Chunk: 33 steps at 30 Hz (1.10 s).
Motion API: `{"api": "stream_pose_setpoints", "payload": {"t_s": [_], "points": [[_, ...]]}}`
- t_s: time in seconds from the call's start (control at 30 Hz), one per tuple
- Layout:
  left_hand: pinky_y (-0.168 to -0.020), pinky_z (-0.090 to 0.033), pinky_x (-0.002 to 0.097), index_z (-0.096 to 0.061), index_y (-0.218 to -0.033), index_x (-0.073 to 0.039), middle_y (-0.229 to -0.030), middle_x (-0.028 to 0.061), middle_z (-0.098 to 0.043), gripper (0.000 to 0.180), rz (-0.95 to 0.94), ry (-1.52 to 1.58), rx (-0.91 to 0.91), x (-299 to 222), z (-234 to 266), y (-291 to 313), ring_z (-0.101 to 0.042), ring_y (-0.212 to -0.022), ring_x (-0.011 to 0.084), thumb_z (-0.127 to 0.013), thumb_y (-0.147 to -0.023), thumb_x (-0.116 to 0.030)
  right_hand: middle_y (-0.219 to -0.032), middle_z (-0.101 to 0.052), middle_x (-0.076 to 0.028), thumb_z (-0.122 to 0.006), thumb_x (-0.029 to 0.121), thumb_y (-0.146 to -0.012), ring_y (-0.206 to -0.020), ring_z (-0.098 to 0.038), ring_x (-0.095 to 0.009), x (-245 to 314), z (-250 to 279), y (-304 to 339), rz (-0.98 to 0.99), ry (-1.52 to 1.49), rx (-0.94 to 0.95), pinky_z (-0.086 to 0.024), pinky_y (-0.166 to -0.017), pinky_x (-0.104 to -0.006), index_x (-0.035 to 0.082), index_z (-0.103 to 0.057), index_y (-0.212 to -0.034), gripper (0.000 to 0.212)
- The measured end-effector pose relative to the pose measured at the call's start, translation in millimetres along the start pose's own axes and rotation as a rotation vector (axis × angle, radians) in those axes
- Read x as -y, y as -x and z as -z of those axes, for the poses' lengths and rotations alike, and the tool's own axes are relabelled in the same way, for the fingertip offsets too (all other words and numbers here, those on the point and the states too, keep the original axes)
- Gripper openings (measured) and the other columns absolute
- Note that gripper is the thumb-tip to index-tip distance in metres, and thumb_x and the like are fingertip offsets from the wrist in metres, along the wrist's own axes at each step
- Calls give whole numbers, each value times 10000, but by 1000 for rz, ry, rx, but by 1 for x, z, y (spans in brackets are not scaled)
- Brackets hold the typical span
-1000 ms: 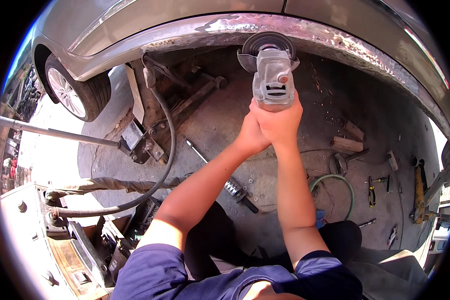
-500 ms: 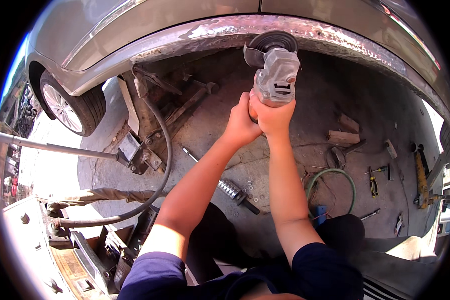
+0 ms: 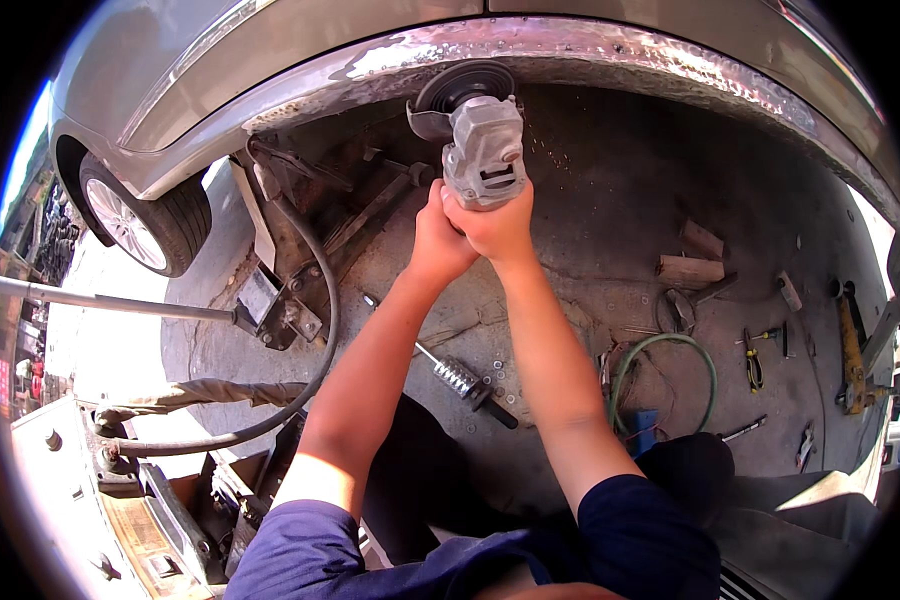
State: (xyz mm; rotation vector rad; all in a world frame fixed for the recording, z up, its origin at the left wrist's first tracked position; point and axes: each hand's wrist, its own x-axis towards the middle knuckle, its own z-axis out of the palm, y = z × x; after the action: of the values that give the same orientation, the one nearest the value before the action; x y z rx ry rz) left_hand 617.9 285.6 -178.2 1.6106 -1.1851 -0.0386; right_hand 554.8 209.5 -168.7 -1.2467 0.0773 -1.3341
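An angle grinder with a grey metal head and a dark disc is gripped by both my hands. My left hand and my right hand are closed together around its body, just behind the head. The disc meets the lower edge of the car's sill, a strip of bare, patchy metal under the door. Small orange sparks fly off to the right of the disc. A dark guard covers the disc's left side. My fingers hide most of the grinder's handle.
A jack frame with a hose stands at left, near the car's wheel. Below my arms lies a spring-bodied tool. Wood blocks, a green hose loop, pliers and a yellow steel bar lie at right.
Both hands have carried the grinder leftward along the sill. Sparks now show right of the disc, where none were visible before.
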Motion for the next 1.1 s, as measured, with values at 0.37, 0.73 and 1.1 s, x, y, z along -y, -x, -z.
{"api": "stream_pose_setpoints", "payload": {"t_s": [0.37, 0.73, 1.1], "points": [[-856, -564, 433, -516, -1213, -15, -1065, 253, -713, 582, 19, -120, 18, -4, 11, -1, -693, -1066, 455, -835, -743, -144, -1069, -735, -94, -839, 62, -685, -967, -712, -162, 0, 0, 3, -54, -173, -17, -563, -889, -335, -26, -625, -1220, 583], [-851, -570, 444, -501, -1175, -19, -1053, 247, -716, 617, 91, -108, 21, 8, 19, -5, -699, -1026, 454, -864, -707, -194, -1053, -739, -93, -803, 1, -736, -949, -710, -153, -8, -2, -3, -79, -187, 5, -560, -875, -324, -51, -679, -1169, 453], [-753, -557, 496, -517, -1139, -38, -966, 221, -694, 560, 7, -402, 183, -35, 6, 28, -685, -906, 450, -825, -690, -170, -1063, -650, -127, -662, 9, -787, -921, -665, -252, 15, 24, 30, -84, -458, -142, -574, -833, -410, -10, -604, -1191, 409]]}}
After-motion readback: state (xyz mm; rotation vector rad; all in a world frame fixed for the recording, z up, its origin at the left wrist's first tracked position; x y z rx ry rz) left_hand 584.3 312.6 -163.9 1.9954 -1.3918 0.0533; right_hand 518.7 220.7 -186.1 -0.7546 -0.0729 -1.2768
